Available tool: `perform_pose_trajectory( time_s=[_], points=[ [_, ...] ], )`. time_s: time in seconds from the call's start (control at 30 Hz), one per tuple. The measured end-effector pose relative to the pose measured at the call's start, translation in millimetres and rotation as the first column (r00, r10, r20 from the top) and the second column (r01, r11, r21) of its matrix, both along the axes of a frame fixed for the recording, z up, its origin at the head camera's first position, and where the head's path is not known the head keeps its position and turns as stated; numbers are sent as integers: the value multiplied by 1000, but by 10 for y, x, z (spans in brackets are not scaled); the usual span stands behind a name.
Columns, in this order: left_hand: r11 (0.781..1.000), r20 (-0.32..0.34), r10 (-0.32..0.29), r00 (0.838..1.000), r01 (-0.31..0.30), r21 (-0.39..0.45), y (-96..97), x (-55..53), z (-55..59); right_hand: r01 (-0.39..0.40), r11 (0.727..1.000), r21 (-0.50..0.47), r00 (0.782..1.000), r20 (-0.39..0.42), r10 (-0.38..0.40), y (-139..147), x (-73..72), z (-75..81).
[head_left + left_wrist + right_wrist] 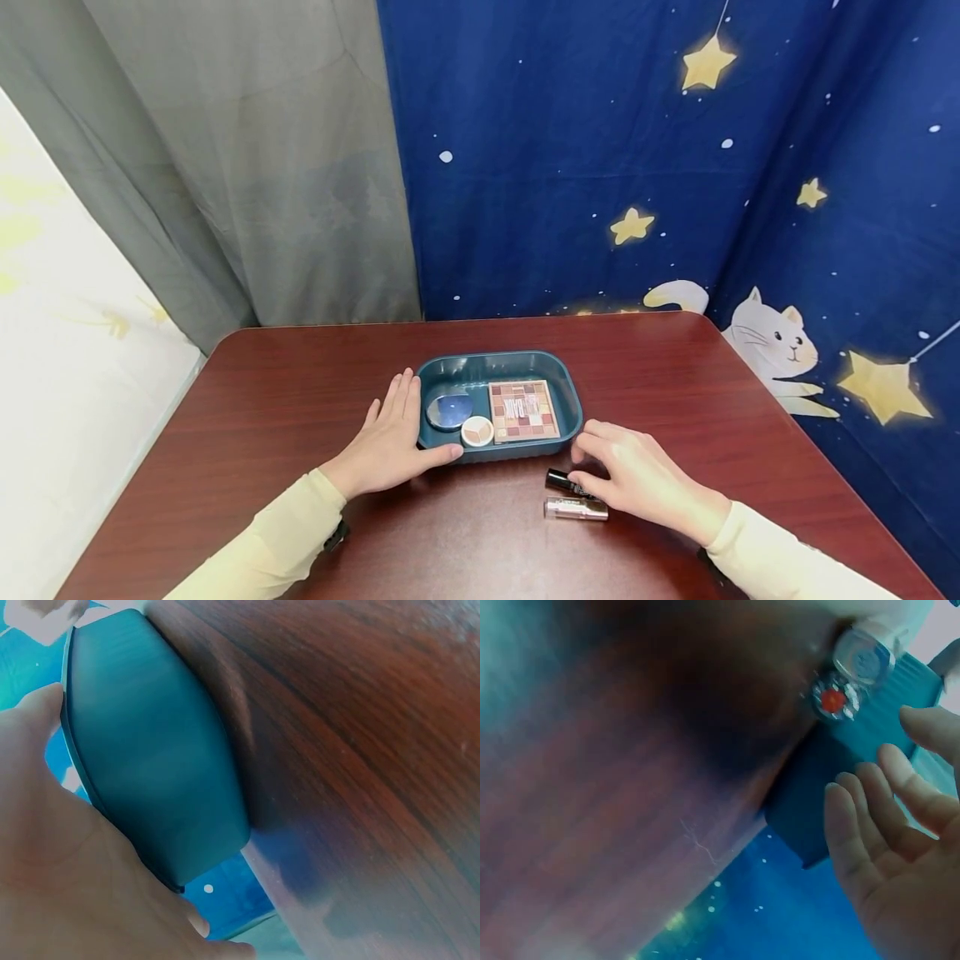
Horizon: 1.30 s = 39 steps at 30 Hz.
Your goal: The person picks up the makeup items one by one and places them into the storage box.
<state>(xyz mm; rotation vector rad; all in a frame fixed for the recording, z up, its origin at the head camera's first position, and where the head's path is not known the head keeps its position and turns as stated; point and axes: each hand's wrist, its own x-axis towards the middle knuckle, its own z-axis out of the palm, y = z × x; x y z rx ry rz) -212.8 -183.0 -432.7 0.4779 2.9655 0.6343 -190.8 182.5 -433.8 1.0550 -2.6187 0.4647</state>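
Note:
Against the left end of a teal plastic tray (517,452) lies my left hand (390,442), fingers straight and thumb over the front rim. The left wrist view shows the tray's outer wall (150,750) beside that hand. My right hand (637,471) hovers by the tray's front right corner, its fingers loosely bent and holding nothing. Below its thumb lie a black cosmetic tube (558,479) and a clear-and-silver lipstick tube (576,509). Inside the tray are an eyeshadow palette (523,410), a small round three-section pan (477,432) and a shiny blue rounded case (450,410).
All of this stands on a reddish-brown wooden table (315,375) with rounded far corners. Behind it hang a grey curtain (262,167) and a blue star-patterned curtain (540,167). A white surface (75,333) lies at the left.

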Motion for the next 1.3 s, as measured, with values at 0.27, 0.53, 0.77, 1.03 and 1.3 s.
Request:
perform_pose_trajectory(
  time_s=[0.27,0.53,0.77,1.03,1.3],
  points=[
    [1000,5,0,1000,0,4,2,0,-19,2,998,64,992,125,-10,25,-1,-110],
    [1000,7,2,1000,-2,2,0,1,-19,-21,993,115,985,172,1,20,-21,-42],
    [1000,9,3,1000,-3,-13,1,-19,11,-64,993,94,980,193,45,-49,-40,174],
    [1000,5,-11,1000,11,-26,-13,-20,40,-121,992,14,967,226,115,-217,-97,473],
    [999,12,-22,1000,22,-33,-21,-15,46,-165,986,-9,968,192,164,-467,-304,638]
  ],
)
